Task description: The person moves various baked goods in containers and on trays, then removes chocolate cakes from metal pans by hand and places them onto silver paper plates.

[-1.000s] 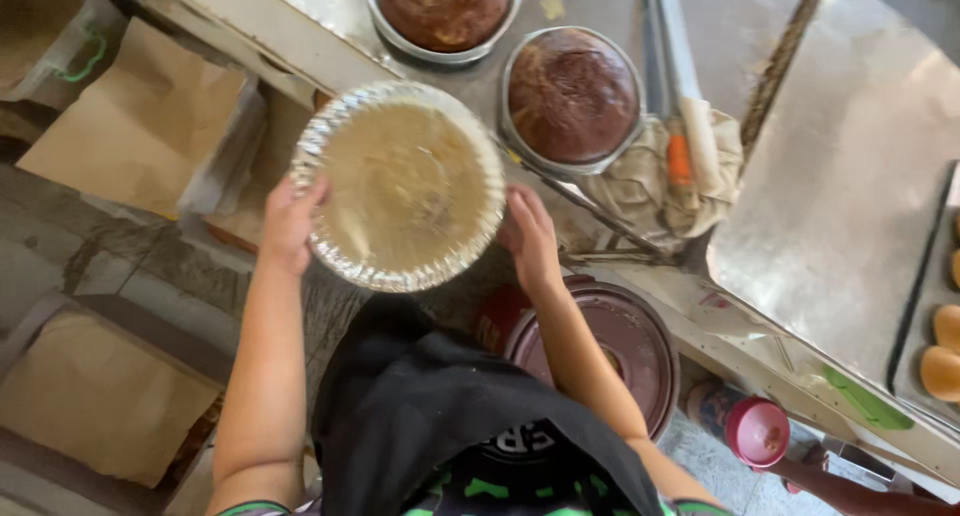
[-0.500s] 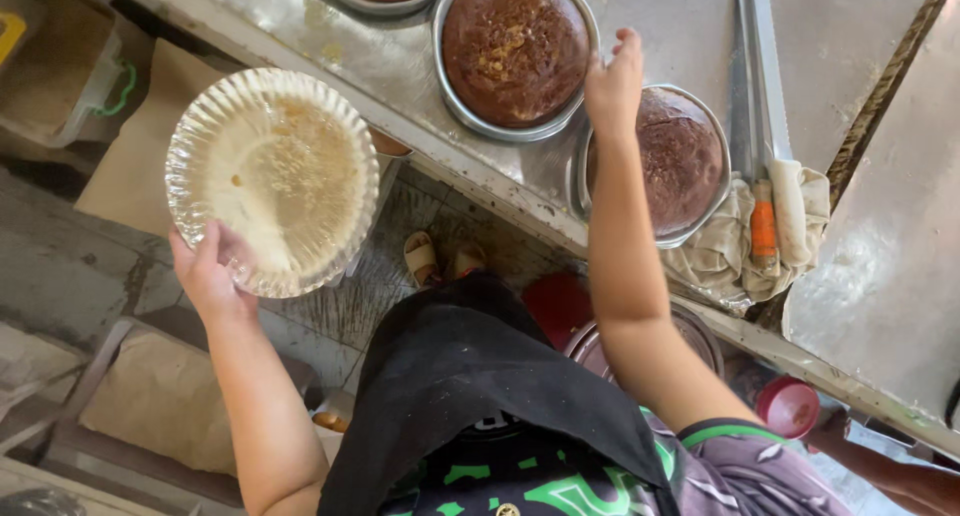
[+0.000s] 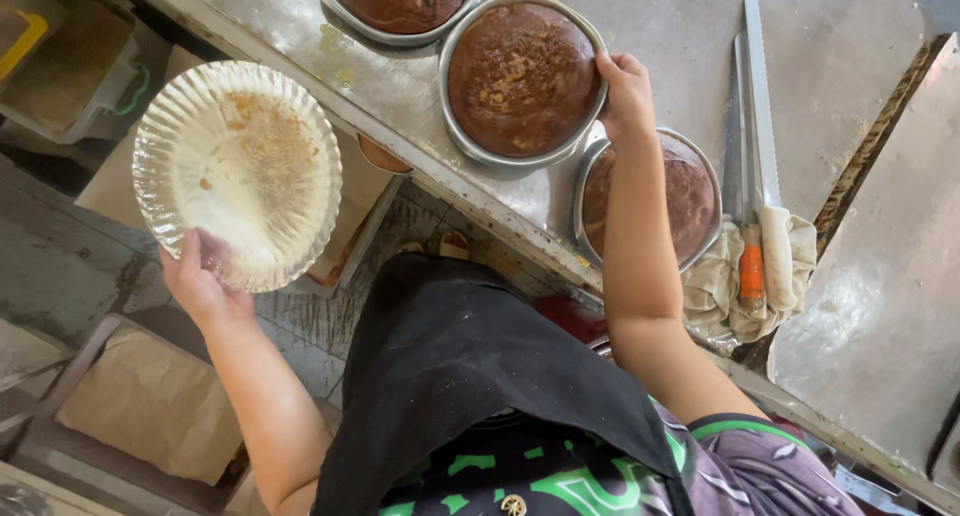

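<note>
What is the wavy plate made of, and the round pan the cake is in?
The plate in the left hand looks like thin paper or card: matte cream, fluted rim, crumbs stuck on. The pan that the right hand grips looks like metal, likely aluminium or steel: dull grey with a shiny rim.

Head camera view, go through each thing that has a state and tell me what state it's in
left hand: gripping the paper liner's edge
paper liner: empty, crumb-stained, held off the table
right hand: on the middle cake pan's rim
middle cake pan: full, brown cake inside
near cake pan: full
knives: lying flat, handles on cloth
</note>
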